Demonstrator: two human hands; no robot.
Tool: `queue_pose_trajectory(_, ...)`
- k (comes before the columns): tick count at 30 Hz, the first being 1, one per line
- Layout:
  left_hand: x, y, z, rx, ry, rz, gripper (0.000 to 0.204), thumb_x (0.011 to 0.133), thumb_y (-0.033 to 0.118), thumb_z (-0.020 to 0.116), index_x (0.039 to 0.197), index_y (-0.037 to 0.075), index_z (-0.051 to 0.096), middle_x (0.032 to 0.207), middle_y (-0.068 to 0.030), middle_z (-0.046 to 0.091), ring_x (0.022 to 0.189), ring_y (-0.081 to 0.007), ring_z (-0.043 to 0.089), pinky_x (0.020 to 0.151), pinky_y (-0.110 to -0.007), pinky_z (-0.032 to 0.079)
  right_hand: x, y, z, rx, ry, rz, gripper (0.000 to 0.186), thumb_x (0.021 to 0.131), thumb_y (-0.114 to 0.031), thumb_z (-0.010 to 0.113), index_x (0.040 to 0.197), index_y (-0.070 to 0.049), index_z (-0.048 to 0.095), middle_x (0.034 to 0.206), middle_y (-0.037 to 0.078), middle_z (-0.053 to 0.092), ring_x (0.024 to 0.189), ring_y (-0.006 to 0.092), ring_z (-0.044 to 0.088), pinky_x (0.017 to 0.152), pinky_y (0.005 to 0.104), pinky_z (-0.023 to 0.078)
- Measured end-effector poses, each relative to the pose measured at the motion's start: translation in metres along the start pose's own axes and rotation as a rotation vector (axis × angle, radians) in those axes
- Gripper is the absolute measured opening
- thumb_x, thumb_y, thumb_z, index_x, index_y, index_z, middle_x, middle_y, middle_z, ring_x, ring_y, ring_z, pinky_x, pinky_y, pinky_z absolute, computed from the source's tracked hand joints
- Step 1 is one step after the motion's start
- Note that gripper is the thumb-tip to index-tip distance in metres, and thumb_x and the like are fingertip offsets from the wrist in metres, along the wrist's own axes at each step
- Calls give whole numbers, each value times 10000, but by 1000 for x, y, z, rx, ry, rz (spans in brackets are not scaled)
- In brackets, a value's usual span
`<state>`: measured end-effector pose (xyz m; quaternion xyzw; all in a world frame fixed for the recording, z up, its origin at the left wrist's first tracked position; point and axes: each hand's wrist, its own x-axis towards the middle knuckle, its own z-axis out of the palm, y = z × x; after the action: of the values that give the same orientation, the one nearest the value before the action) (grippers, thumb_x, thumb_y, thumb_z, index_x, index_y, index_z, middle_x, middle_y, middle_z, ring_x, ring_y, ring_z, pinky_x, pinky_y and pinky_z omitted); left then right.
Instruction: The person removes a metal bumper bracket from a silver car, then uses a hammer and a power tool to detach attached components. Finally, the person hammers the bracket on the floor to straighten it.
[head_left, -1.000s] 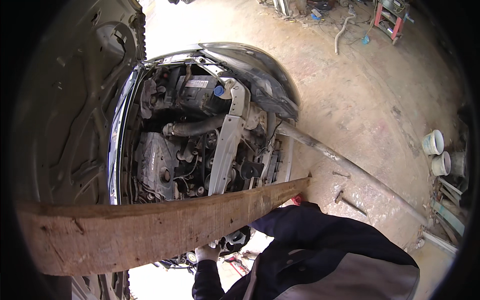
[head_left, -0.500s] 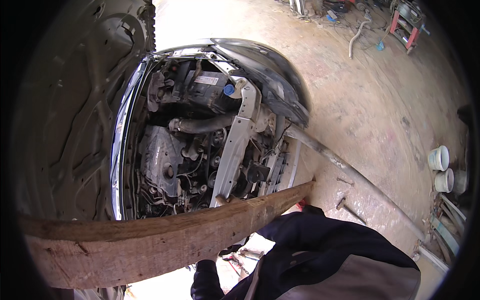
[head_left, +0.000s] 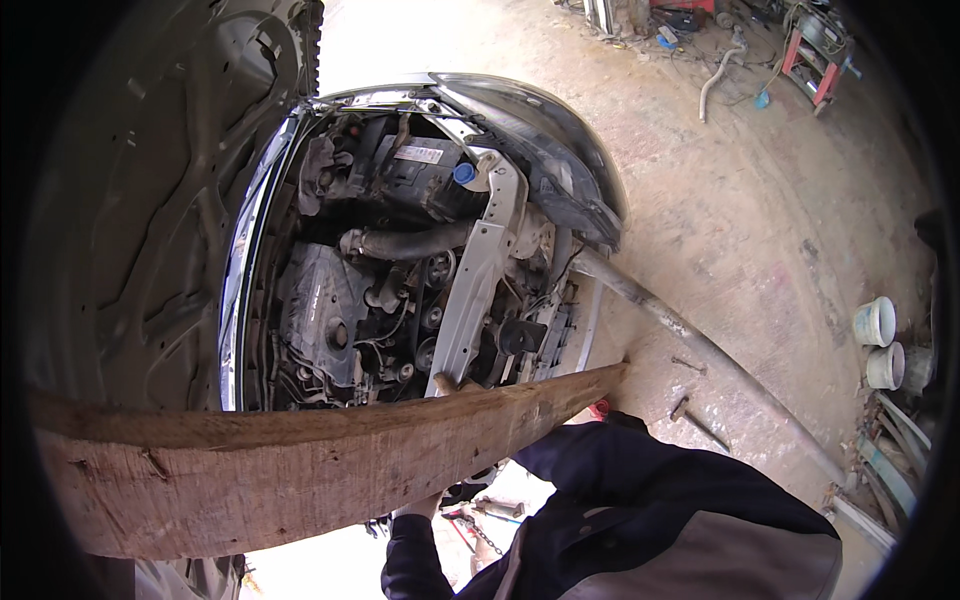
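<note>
So there's a big wooden beam [head_left: 290, 480] cutting right across the view, from the far left to just past the front of the car, and it blocks a good chunk of what's behind it. My left hand [head_left: 425, 505] is tucked in under its lower edge, only the wrist end showing above a dark sleeve [head_left: 412, 555]. Fingers are hidden, so I can't say how spread they are, what they've got hold of, or if they're even touching the beam. A dark part [head_left: 468, 488] sits just beside that hand, with a chain [head_left: 487, 540] a bit lower.

The right sleeve [head_left: 570, 450] runs behind the beam too. Something like fingertips [head_left: 446, 383] pokes over the beam's top edge by the grey crossbar [head_left: 470, 300]; can't say whose they are, so no read on the right-hand grip either.

Beyond the beam it's all engine bay: engine cover [head_left: 320, 310] at left, fat hose [head_left: 415, 242] above it, blue cap [head_left: 464, 174] near the crossbar's top. Hood [head_left: 150, 230] is up on the left. Over on the floor, a long pole [head_left: 700, 345] slants from the car's front, with a hammer [head_left: 700, 425] lying between it and my jacket [head_left: 660, 480], and two buckets [head_left: 880, 345] far right.
</note>
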<state>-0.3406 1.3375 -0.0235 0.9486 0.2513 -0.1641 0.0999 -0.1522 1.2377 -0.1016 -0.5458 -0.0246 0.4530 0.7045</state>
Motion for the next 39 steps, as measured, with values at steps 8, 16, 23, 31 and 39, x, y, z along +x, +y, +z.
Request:
queue_pose_trajectory(8,-1,6,-12,-30,-61,-61,767,805,466,867,1438,94,643,1460,-244,638,1358,-429,589,1163,-490,472,2,-1,-3,8,14,-4,731,1038,-622,611,1510,-68,539,1476,173,594,1184,368,701,930,521,602)
queue_pose_trajectory(16,-1,-28,4,-100,-28,-26,791,764,415,900,1438,91,643,1478,-229,629,1391,-417,566,1185,-491,449,2,-1,-6,22,21,7,745,1037,-639,602,1501,-60,538,1449,178,610,1163,364,712,902,515,617)
queue_pose_trajectory(23,-1,-23,0,-102,-32,-31,753,748,391,898,1408,107,671,1425,-241,664,1341,-433,606,1156,-501,473,3,1,-5,11,21,9,758,1036,-654,594,1493,-53,537,1426,182,624,1145,360,721,878,509,630)
queue_pose_trajectory(31,-2,-18,-2,-142,80,-32,884,693,304,947,1425,-4,557,1332,-273,676,1228,-425,663,1061,-484,541,-4,2,-1,-8,38,18,773,1035,-671,585,1484,-44,536,1399,187,640,1124,356,732,851,502,645)
queue_pose_trajectory(39,-1,-10,-7,-226,95,-77,1072,708,254,943,1599,14,399,1377,-287,652,1264,-454,652,1092,-507,534,-2,-2,1,-20,48,23,789,1034,-689,576,1475,-36,534,1372,192,656,1103,352,742,823,496,660)
